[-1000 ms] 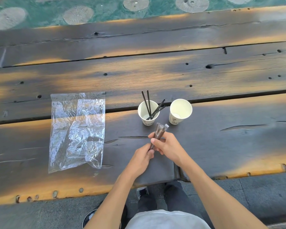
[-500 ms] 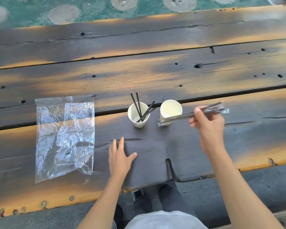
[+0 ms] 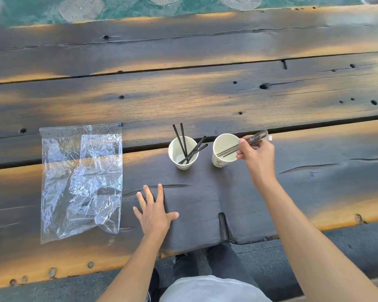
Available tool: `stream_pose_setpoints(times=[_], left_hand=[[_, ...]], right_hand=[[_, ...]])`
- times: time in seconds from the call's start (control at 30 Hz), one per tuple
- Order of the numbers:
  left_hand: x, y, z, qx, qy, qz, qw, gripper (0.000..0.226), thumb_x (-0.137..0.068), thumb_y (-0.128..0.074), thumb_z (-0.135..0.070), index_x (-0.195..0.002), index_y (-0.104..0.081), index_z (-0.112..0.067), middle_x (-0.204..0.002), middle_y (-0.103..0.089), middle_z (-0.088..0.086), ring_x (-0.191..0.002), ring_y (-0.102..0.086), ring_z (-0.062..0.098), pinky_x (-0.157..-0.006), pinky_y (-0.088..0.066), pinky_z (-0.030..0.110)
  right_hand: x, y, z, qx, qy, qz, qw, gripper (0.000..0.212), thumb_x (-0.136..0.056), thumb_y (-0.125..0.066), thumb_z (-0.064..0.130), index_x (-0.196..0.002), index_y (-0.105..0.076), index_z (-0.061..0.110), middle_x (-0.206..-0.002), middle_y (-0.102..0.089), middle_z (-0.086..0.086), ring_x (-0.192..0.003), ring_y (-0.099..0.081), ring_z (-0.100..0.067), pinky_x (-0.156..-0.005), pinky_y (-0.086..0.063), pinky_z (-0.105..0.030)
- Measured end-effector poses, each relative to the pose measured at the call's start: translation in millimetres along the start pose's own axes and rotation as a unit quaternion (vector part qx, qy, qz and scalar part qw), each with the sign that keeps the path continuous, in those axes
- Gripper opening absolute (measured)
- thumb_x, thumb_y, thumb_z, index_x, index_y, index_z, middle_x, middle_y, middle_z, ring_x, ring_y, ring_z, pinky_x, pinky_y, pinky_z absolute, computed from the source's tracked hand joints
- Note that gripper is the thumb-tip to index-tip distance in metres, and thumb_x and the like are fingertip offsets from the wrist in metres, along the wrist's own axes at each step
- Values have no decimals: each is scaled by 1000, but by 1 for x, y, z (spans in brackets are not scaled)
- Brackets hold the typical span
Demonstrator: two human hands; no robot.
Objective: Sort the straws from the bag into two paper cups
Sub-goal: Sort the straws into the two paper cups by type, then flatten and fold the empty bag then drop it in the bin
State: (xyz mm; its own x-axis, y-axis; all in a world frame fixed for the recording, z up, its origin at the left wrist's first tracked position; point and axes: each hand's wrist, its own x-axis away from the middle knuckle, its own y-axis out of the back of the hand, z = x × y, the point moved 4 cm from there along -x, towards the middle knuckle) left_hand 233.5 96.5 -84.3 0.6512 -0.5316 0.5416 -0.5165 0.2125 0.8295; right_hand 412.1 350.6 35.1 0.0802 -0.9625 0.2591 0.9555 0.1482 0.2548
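Note:
Two white paper cups stand side by side on the dark wooden table. The left cup [image 3: 175, 154] holds several bare black straws [image 3: 184, 144] leaning out of it. My right hand [image 3: 256, 154] pinches a small bundle of clear-wrapped dark straws [image 3: 229, 150], whose lower ends slant down into the right cup [image 3: 224, 144]. My left hand [image 3: 155, 211] lies flat on the table with fingers spread, holding nothing, in front of the cups. The clear plastic bag [image 3: 81, 179] lies flat and looks empty at the left.
The table [image 3: 205, 97] is made of wide weathered planks with gaps and knot holes. Its near edge runs just in front of my left hand, with my legs and grey pavement below. Beyond the far edge is green water with round pads.
My hands parted: the left went down flat on the table, the right carried the wrapped straws right, then back left and tipped their ends into the right cup.

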Motion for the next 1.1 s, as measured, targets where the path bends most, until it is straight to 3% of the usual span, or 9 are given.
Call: stream_pose_setpoints(times=[0.17, 0.3, 0.4, 0.5, 0.63, 0.77, 0.9, 1.0, 1.1], left_hand=[[0, 0, -1, 6, -5, -6, 1000, 113, -77, -74, -57, -158, 1, -35, -167, 13, 9, -152, 13, 37, -118, -10, 61], [-1, -2, 1, 12, -3, -5, 1000, 111, -77, -73, -57, -158, 1, -36, -167, 14, 9, -152, 14, 36, -119, -10, 61], [0, -2, 2, 19, -7, -1, 1000, 111, -78, -73, -56, -158, 1, -36, -167, 16, 9, -152, 17, 36, -120, -7, 61], [-2, -3, 2, 37, -1, 20, 999, 110, -78, -75, -54, -157, -1, -37, -166, 17, 8, -151, 19, 35, -118, -4, 61], [4, 17, 13, 170, -25, -45, 984, 64, -90, -68, -31, -148, -40, -24, -165, -13, 10, -152, -8, 33, -120, -17, 50], [29, 62, 68, 325, -24, -247, 913, 27, -94, -56, -8, -119, -64, -13, -137, -48, 2, -132, -38, 19, -111, -34, 40], [35, 89, 183, 401, 208, -388, 803, 30, -90, -59, -5, -119, -61, -11, -129, -50, 8, -125, -44, 25, -101, -38, 37], [37, 78, 257, 505, 363, -379, 685, 48, -91, -64, -11, -136, -49, -7, -139, -45, 20, -122, -52, 37, -98, -43, 38], [30, 56, 288, 637, 411, -317, 570, 69, -90, -69, -24, -149, -35, -13, -147, -46, 13, -120, -56, 31, -94, -43, 31]], right_hand=[[3, -5, 0, 8, -2, 47, 999, 17, -89, -70, 15, -99, -67, 1, -74, -64, -1, -59, -62, -17, -68, -59, -43], [9, 1, 19, 0, 8, 23, 1000, 61, -91, -70, 16, -145, -43, 11, -118, -59, 0, -68, -61, -21, -58, -56, -24], [23, 8, 45, 49, 100, -56, 992, 65, -90, -68, 34, -148, -40, 26, -137, -52, 10, -92, -63, -26, -70, -59, -39], [62, -11, 71, 26, 172, -56, 983, 35, -96, -58, 22, -131, -56, 20, -122, -63, 8, -74, -57, -9, -70, -52, -33], [118, -71, 55, 34, 126, 120, 984, 15, -96, -56, 10, -99, -66, 20, -81, -67, 4, -57, -52, -17, -53, -46, -31], [150, -122, -14, 101, -7, 262, 960, 17, -92, -54, 5, -93, -66, 17, -76, -67, -10, -56, -58, -16, -58, -51, -37], [179, -154, -71, 126, -130, 345, 921, 14, -92, -55, 6, -96, -64, 16, -92, -69, -9, -64, -65, -15, -61, -50, -28], [195, -174, -89, 137, -149, 379, 903, 11, -95, -56, 10, -102, -63, 16, -101, -70, -14, -69, -65, -15, -62, -50, -26], [200, -189, -95, 123, -200, 386, 892, 14, -97, -56, 15, -109, -62, 16, -112, -68, -9, -82, -71, -22, -70, -53, -31]])
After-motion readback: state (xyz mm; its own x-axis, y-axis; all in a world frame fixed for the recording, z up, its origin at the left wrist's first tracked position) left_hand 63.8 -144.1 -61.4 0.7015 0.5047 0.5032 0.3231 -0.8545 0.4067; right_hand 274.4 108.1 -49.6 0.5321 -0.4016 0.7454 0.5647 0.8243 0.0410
